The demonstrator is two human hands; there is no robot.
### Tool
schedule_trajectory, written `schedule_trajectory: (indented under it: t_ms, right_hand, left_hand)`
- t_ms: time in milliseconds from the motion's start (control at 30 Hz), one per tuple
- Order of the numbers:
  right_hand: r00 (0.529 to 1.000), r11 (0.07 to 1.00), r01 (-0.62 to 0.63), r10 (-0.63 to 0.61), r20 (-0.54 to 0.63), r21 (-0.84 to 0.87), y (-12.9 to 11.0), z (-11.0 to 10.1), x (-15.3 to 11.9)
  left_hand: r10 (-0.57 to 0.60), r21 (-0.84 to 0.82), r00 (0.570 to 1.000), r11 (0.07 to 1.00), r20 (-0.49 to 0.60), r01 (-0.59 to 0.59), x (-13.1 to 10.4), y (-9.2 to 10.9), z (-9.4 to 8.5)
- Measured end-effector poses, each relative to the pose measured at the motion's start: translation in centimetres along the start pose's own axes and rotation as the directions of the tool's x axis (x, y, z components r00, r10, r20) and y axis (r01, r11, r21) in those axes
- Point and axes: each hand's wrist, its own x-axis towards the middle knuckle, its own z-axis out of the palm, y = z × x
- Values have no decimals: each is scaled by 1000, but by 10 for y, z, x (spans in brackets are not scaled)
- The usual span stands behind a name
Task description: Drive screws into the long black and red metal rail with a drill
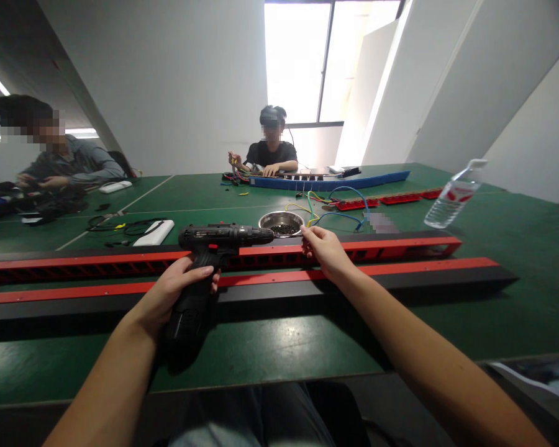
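Observation:
My left hand [179,282] is wrapped around the grip of a black cordless drill [214,239], which lies level with its chuck facing right. A thin bit [286,236] sticks out of the chuck. At the far end of this bit, my right hand [323,248] has thumb and fingers pinched together; whatever small thing is between the fingertips is too small to make out. Just behind the bit stands a round metal bowl [279,217] of small dark screws. Beneath both hands run two long red and black metal housings, a nearer one [261,301] and a farther one [400,251] with cutouts.
A clear plastic bottle [451,198] stands at the right. Colored wires [340,214] lead to red socket strips [395,198]. A white box [154,233] and black cables [116,225] lie at left. Across the green table [270,347], one person sits behind a blue housing [326,183]; another sits far left.

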Motion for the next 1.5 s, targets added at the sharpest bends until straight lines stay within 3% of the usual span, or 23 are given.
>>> schedule_trajectory:
  t_ms: [233, 1500]
  right_hand:
    - [998, 989, 60, -60, 7, -132, 3, -1, 1]
    - [998, 979, 63, -63, 7, -191, 2, 0, 1]
  left_hand:
    - [-16, -6, 1000, 1000, -24, 16, -2, 0, 2]
    - [-21, 6, 1000, 1000, -15, 21, -5, 7, 7]
